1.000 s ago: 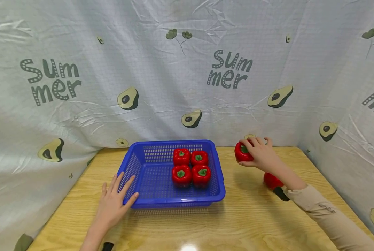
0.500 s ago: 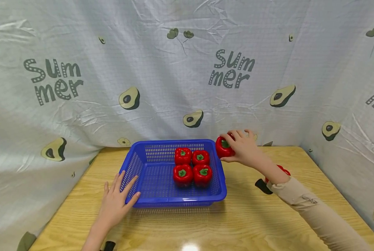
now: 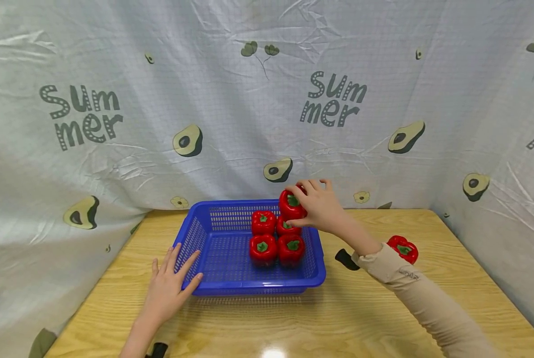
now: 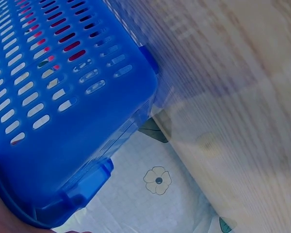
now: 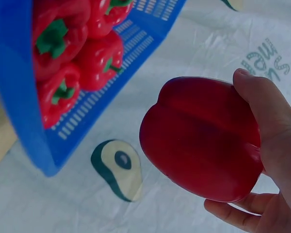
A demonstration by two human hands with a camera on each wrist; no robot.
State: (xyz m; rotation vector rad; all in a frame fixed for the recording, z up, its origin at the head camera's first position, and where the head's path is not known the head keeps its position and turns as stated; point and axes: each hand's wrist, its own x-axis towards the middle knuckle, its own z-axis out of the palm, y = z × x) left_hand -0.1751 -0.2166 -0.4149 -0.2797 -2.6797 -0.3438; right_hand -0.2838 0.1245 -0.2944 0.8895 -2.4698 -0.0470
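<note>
My right hand (image 3: 322,211) grips a red bell pepper (image 3: 290,205) between thumb and fingers, over the back right part of a blue plastic basket (image 3: 255,287). In the right wrist view the held pepper (image 5: 199,138) is beside the basket wall (image 5: 14,92), its green stem turned out of sight. Several red bell peppers (image 3: 262,250) stand grouped in the basket's right half, stems up; the held one partly covers the back right one. My left hand (image 3: 165,293) rests at the basket's left rim with fingers spread. The left wrist view shows the slotted basket wall (image 4: 92,121) close up.
Another red bell pepper (image 3: 402,250) lies on the wooden table (image 3: 356,318) at the right, next to my right sleeve (image 3: 410,278). A white curtain (image 3: 231,124) with avocado prints hangs behind the table and along both sides.
My right hand has carried the bell pepper leftward from the right side of the table to over the basket. The left hand keeps its place on the rim.
</note>
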